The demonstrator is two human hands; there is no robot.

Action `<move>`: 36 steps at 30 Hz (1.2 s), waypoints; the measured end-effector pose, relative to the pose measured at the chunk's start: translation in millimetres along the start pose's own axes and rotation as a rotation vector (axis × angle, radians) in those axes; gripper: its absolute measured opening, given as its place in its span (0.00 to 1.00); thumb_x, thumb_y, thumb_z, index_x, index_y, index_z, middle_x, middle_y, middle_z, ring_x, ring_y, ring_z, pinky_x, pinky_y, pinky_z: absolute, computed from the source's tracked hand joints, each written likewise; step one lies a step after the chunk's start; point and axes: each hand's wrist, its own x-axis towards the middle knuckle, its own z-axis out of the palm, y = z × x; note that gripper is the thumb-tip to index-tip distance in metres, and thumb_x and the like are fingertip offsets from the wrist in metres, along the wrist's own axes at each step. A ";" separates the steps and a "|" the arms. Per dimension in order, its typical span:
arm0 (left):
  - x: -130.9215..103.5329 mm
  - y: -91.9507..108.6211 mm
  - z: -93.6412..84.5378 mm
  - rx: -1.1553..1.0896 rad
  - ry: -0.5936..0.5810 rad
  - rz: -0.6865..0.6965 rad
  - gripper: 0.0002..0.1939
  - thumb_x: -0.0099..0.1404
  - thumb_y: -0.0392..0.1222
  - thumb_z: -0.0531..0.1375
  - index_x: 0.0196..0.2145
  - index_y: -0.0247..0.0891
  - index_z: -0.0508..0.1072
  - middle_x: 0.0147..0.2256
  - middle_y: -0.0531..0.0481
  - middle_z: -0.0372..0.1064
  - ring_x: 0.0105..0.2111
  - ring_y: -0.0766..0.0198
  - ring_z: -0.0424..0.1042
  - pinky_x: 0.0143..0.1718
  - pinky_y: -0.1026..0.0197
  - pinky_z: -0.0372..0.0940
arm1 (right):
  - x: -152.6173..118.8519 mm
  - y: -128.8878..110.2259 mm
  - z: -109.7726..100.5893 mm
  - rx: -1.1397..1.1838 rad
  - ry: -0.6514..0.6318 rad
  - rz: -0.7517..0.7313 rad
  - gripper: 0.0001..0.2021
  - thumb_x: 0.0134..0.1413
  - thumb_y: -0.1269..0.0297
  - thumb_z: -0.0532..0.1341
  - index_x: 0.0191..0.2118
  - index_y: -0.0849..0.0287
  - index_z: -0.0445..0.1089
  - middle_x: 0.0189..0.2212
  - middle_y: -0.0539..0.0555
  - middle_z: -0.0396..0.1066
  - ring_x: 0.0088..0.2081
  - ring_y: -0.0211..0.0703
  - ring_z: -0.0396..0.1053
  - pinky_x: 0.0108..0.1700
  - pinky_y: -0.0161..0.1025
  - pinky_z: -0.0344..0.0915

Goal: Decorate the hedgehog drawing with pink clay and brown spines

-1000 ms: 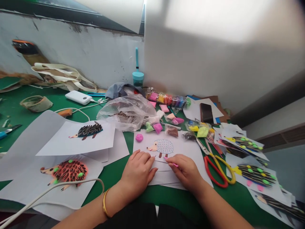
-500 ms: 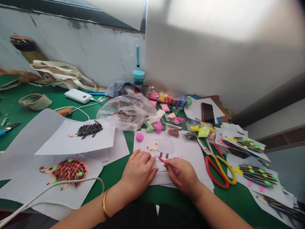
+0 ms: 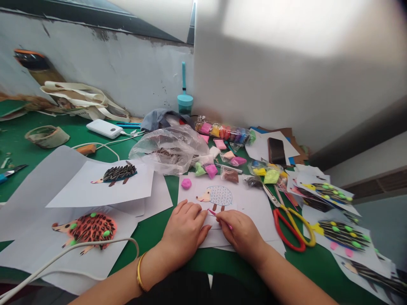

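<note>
Head view: the left hand [image 3: 184, 224] lies palm-down, unclenched, across the paper sheet's [image 3: 251, 203] left edge. A gap separates it from the right hand [image 3: 240, 231], which pinches the pink stick [image 3: 213, 212], tip below the hedgehog drawing [image 3: 221, 195]. Scissors [image 3: 284, 207] lie along the sheet's right edge.

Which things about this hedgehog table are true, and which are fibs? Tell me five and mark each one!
1. The right hand holds a thin pink tool. True.

2. The left hand is gripping the scissors. False: it rests on the middle paper, and the scissors lie over to the right.

3. A round pink lump sits left of the middle hedgehog. True.

4. The middle hedgehog is covered in black seeds. False: its back has little blue curved marks.

5. The gold bracelet is on the right wrist. False: it is on the left.
</note>
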 end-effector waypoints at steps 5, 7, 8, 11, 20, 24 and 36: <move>-0.2 -0.1 0.0 0.001 0.008 -0.001 0.13 0.65 0.43 0.61 0.46 0.39 0.73 0.41 0.46 0.72 0.44 0.54 0.70 0.55 0.42 0.63 | -2.0 2.4 2.3 -0.060 -0.002 -0.048 0.13 0.62 0.75 0.53 0.50 0.58 0.65 0.35 0.56 0.76 0.36 0.45 0.74 0.38 0.42 0.72; 0.0 -0.1 0.0 -0.002 0.008 -0.005 0.12 0.65 0.43 0.61 0.46 0.39 0.73 0.41 0.46 0.72 0.44 0.54 0.70 0.55 0.43 0.63 | -2.6 2.8 2.1 -0.108 -0.009 -0.075 0.14 0.61 0.76 0.52 0.50 0.59 0.65 0.35 0.57 0.76 0.36 0.46 0.74 0.38 0.43 0.72; 0.0 0.0 -0.2 -0.003 0.006 -0.006 0.12 0.65 0.43 0.61 0.46 0.39 0.73 0.41 0.46 0.72 0.44 0.54 0.70 0.55 0.43 0.63 | -2.5 2.7 1.7 -0.132 -0.013 -0.088 0.14 0.61 0.77 0.52 0.50 0.59 0.65 0.35 0.57 0.76 0.37 0.46 0.74 0.38 0.43 0.72; 0.1 0.4 -0.8 -0.002 0.001 -0.010 0.12 0.65 0.43 0.61 0.46 0.39 0.74 0.41 0.46 0.72 0.44 0.54 0.70 0.55 0.43 0.63 | -1.4 1.5 -0.2 -0.184 -0.016 -0.121 0.14 0.61 0.77 0.52 0.49 0.60 0.65 0.36 0.58 0.77 0.36 0.46 0.74 0.37 0.42 0.71; 0.0 0.9 -0.7 0.005 -0.007 -0.009 0.13 0.65 0.43 0.61 0.46 0.38 0.74 0.41 0.46 0.72 0.44 0.54 0.70 0.55 0.42 0.62 | 0.3 -1.3 -1.7 -0.212 -0.035 -0.151 0.12 0.62 0.75 0.50 0.47 0.61 0.66 0.34 0.58 0.76 0.35 0.45 0.73 0.36 0.41 0.70; -0.6 0.3 -0.1 0.008 0.001 -0.005 0.13 0.65 0.44 0.61 0.46 0.38 0.74 0.41 0.46 0.72 0.44 0.53 0.70 0.55 0.42 0.63 | 0.0 -1.0 -2.8 -0.215 0.008 -0.156 0.13 0.63 0.74 0.50 0.51 0.61 0.65 0.37 0.57 0.77 0.36 0.45 0.73 0.37 0.42 0.70; -0.6 0.4 0.6 0.007 0.020 -0.003 0.12 0.65 0.44 0.61 0.45 0.38 0.74 0.41 0.46 0.72 0.44 0.54 0.71 0.55 0.42 0.63 | -3.1 1.2 -0.4 -0.187 0.031 -0.157 0.13 0.61 0.77 0.52 0.50 0.62 0.65 0.37 0.58 0.77 0.36 0.46 0.73 0.36 0.42 0.70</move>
